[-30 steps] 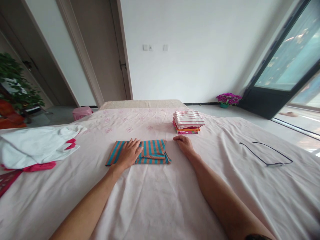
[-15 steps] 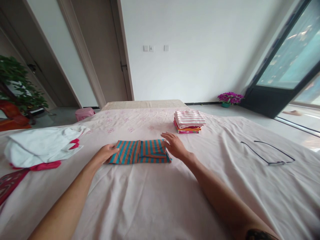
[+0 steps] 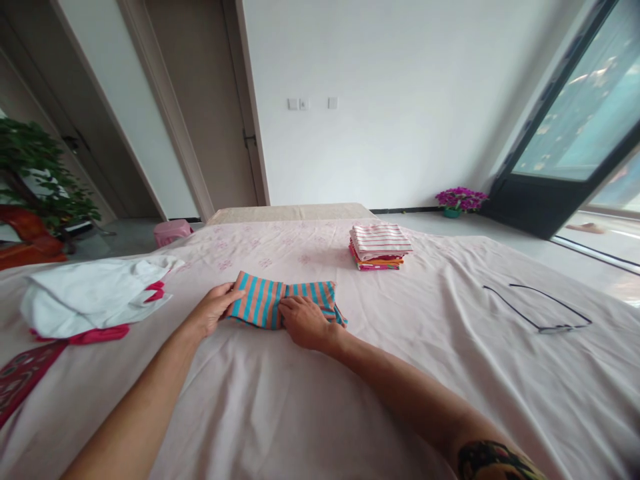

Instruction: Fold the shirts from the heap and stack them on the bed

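Observation:
A folded garment with blue and orange-brown stripes (image 3: 257, 300) lies crosswise on the bedsheet in front of me. My left hand (image 3: 215, 308) pinches its left edge, thumb on top, and that half is tilted up a little off the sheet. Across the middle of the garment, by its crease, rests my right hand (image 3: 307, 323), palm down with the fingers slightly bent and pressing on the cloth. The right half of the garment is partly hidden under this hand. What kind of garment it is I cannot tell.
A stack of folded clothes (image 3: 381, 245) stands beyond, to the right. White and red clothing (image 3: 95, 297) lies heaped at the left, near a dark red patterned cloth (image 3: 30, 377). Black-framed glasses (image 3: 555, 327) rest on the pink bedsheet (image 3: 280, 407) at the right.
My left hand has gone from lying on the striped garment to gripping its left edge, which has risen slightly. My right hand has moved left from beside the garment onto its middle.

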